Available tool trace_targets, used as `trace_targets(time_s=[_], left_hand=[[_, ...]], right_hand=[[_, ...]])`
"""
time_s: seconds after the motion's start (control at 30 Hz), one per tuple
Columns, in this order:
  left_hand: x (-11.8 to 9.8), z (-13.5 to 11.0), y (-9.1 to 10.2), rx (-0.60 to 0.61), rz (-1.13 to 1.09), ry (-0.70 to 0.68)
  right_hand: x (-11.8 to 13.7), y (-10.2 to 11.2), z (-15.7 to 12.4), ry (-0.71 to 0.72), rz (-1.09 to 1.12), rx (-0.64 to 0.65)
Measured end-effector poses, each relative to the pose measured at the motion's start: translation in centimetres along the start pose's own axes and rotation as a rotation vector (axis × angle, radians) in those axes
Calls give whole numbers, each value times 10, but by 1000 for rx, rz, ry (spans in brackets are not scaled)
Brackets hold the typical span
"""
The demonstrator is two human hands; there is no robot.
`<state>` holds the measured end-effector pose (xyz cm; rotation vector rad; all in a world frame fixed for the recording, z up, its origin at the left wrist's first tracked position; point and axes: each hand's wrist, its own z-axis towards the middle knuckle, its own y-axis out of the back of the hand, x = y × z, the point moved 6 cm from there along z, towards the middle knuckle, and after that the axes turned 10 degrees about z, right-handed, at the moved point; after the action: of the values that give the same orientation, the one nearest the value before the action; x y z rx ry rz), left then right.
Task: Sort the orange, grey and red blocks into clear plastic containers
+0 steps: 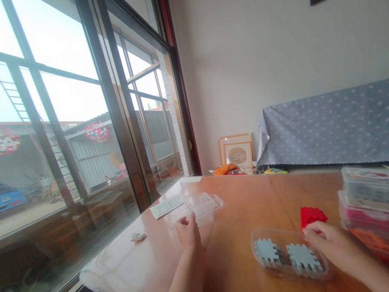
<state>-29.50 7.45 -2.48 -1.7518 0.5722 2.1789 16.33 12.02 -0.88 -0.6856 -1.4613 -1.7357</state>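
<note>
My left hand (188,232) reaches out over the wooden table (237,237), its fingers curled at the near edge of a clear plastic lid (203,205). Whether it grips the lid I cannot make out. My right hand (335,244) rests at the right end of a clear plastic tray (262,236) that holds grey-blue notched puzzle pieces (287,255). Its fingers are bent against a red notched block (311,216) just behind the tray.
A paper slip (167,206) and a small piece (138,237) lie near the window side. Stacked clear boxes of coloured pieces (381,201) stand at the right. A dotted grey cloth (344,123) covers furniture behind; a framed picture (236,152) leans on the wall.
</note>
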Motion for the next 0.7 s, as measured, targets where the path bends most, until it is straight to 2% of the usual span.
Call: trace_targets(time_s=[0.17,0.33,0.5,0.57,0.7], left_hand=[[10,3,-5,69,-120,93],[5,0,-3,106,-208,95],[-11,-13,-1,146,-283,65],[-23,-24,-4,192,-332,40],[-46,-65,-22,445,-404,31]], right_hand=[[-11,-1,6,-12,-10,-8],[-22,0,15,-13,-33,29],[-7,20,9,46,-15,-120],[3,26,5,67,44,-177],[17,34,-2,64,192,-247]])
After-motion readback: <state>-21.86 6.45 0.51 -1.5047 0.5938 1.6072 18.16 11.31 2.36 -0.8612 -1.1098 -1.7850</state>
